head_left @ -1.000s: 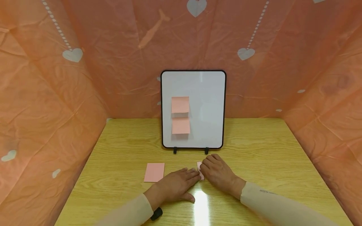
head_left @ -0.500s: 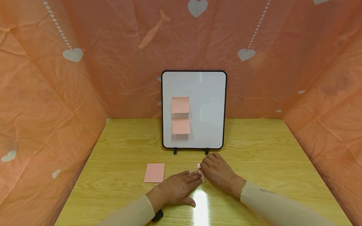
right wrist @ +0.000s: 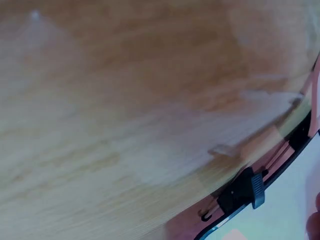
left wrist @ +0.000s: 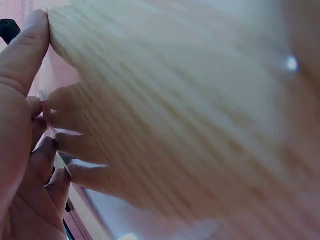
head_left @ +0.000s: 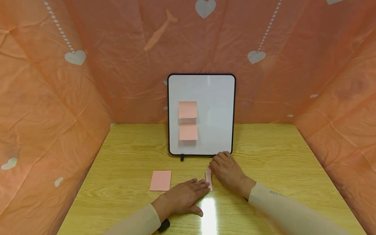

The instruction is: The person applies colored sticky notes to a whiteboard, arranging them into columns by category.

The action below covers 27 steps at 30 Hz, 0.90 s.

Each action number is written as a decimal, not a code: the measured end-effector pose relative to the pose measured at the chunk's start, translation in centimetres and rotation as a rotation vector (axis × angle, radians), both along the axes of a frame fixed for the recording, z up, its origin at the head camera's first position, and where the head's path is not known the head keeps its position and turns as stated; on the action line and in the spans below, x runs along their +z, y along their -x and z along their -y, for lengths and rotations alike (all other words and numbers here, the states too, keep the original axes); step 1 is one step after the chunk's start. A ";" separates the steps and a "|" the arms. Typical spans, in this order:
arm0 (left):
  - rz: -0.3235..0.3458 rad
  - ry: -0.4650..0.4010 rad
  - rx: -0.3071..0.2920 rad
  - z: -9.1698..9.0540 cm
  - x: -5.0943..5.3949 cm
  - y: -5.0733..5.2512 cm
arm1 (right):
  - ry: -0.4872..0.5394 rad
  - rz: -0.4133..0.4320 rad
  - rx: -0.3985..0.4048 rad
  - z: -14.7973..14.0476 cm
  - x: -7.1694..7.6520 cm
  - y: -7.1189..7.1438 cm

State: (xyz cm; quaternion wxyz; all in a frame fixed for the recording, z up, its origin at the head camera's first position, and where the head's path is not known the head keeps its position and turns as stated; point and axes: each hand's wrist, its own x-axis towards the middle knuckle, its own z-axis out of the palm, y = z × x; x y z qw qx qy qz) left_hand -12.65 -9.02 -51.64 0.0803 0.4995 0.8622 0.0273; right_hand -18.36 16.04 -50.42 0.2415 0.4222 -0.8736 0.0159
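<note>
On the wooden table in the head view, a narrow pale pink sticky-note pad [head_left: 209, 185] lies in front of the whiteboard. My left hand [head_left: 186, 197] lies flat with straight fingers, its fingertips holding down the pad's left side. Curled fingers of my right hand [head_left: 229, 169] pinch a sticky note [head_left: 208, 170] at the pad's far end, which lifts off the rest; the fingertips themselves are hidden. The left wrist view shows my left hand [left wrist: 25, 150] low against the tabletop. Only a sliver of the right fingers [right wrist: 314, 222] enters the right wrist view.
Behind the hands stands a black-framed whiteboard [head_left: 215, 114] on small black feet [head_left: 182, 158]. Two pink square notes [head_left: 187, 109] hang on its left half, one above the other. A square pink note pad [head_left: 160, 180] lies left. A black object [head_left: 164, 225] sits by the left sleeve.
My right hand has moved slightly away from me, toward the whiteboard, and the sticky note's end has lifted and stretched out with it. My left hand has shifted slightly toward me, still pressing the pad.
</note>
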 end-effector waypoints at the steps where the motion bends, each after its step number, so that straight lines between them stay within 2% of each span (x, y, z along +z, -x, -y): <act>1: 0.010 -0.004 0.002 0.0 0.0 0.0 | 0.002 0.000 -0.005 0.0 0.0 0.2; 9: 0.032 -0.004 0.010 -0.1 -0.1 0.1 | 0.032 -0.018 -0.024 -0.5 0.5 0.9; 15: 0.045 -0.006 0.015 -0.2 0.1 0.4 | 0.088 -0.085 0.003 -0.9 1.4 1.6; 20: 0.047 -0.013 0.014 -0.3 0.3 0.6 | 0.178 -0.162 -0.001 -1.4 2.9 2.6; 27: 0.069 -0.008 0.005 -0.1 0.3 0.5 | 0.194 -0.263 -0.032 -2.1 5.6 4.6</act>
